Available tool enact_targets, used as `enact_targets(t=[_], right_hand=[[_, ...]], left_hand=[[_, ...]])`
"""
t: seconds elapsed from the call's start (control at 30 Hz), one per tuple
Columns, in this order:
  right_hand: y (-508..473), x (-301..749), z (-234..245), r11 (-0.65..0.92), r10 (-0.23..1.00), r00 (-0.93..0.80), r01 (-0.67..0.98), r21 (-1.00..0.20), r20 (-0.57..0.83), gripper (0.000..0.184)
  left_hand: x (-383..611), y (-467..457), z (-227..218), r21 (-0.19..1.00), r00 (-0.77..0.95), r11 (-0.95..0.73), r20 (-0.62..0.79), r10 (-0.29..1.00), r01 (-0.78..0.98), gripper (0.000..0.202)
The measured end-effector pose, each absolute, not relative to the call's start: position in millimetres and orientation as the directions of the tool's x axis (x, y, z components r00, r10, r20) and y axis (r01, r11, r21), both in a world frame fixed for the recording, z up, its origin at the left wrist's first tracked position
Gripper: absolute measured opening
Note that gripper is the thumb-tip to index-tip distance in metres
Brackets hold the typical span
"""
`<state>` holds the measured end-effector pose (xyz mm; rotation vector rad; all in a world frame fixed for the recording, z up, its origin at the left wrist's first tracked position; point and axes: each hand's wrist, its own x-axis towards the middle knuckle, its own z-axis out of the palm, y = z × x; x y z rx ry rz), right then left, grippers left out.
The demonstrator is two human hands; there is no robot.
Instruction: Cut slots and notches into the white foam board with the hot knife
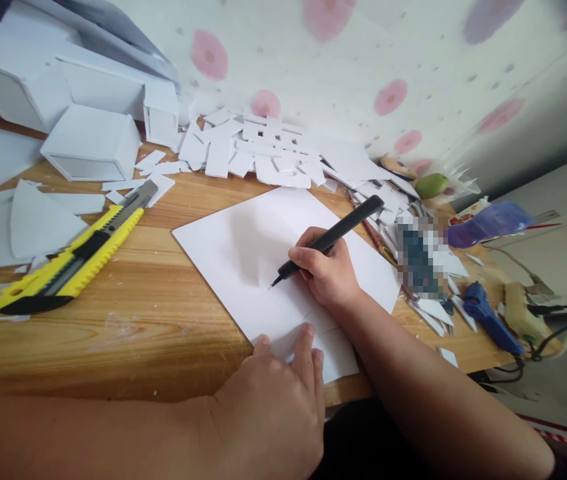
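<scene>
Holding the black pen [336,235] clamped in my right grip [328,275], I see its axis run from 2 o'clock to the tip at 8 o'clock on the white sheet [228,243], whose 6 o'clock edge my flattened, empty left grip [273,407] pins.

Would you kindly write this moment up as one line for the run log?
right hand: holds black pen, tip on white sheet | left hand: rests on sheet's near edge | yellow utility knife: lying left, untouched
</scene>
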<state>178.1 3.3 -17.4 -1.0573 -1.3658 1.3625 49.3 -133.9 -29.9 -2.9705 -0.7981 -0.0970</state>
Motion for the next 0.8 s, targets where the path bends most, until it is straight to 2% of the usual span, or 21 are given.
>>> enact_targets(t=[0.27,0.43,0.8], right_hand=[[4,177,-19,0.039,0.966,-0.259,0.078,-0.996,0.018,0.028],[4,177,-19,0.041,0.966,-0.256,0.064,-0.997,0.023,0.026],[3,176,-19,0.028,0.968,-0.25,0.061,-0.998,0.012,0.025]], left_hand=[[51,-134,-31,-0.031,0.864,-0.867,0.116,0.491,0.497,0.048],[53,-135,-35,-0.04,0.84,-0.848,0.17,0.516,0.529,0.047],[58,-139,-43,-0.033,0.816,-0.823,0.154,0.557,0.567,0.049]])
